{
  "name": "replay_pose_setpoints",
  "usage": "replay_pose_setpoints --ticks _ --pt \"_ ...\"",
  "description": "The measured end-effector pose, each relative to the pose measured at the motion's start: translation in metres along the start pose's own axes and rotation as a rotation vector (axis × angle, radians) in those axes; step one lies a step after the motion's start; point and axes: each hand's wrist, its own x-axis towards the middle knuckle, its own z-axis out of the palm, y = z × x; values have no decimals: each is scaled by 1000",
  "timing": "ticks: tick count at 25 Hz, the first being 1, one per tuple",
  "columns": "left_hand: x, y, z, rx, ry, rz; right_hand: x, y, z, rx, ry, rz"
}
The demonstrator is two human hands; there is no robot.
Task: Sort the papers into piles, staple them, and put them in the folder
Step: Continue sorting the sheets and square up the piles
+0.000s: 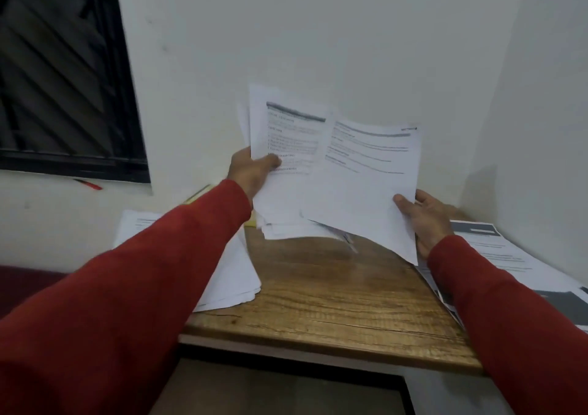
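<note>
My left hand [251,169] grips a stack of printed papers [286,134] upright above the back of the wooden table [321,300], thumb on the front page. My right hand [423,217] pinches a single printed sheet [366,179] by its lower right edge, held beside and partly in front of the stack. A pile of white sheets [232,274] lies on the table's left under my left sleeve. Another pile with dark printed headers [496,252] lies on the right. A yellow folder edge [199,195] shows behind my left forearm.
White walls close in the table at the back and right. A dark window [63,74] is at upper left, with a red pen [89,185] on its sill. The table's front edge drops to a dark opening below.
</note>
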Motion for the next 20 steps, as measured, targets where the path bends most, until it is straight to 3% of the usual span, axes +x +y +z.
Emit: replay_pose_setpoints --ticks 3,6,10,14,16,20 --pt "0 43 -43 -13 85 114 -3 -4 5 -30 -37 20" --pt "-3 66 -83 -36 248 188 -8 -12 19 -245 -50 32" --pt "-7 91 -111 -244 374 196 -19 -16 55 -336 -92 72" --pt "-23 112 -114 -502 372 128 -40 -12 121 -274 -245 106" --pt "-27 111 -113 -486 360 95 -56 -5 161 -311 -350 109" --pt "-34 87 -108 -395 272 66 -81 28 218 -688 -457 -29"
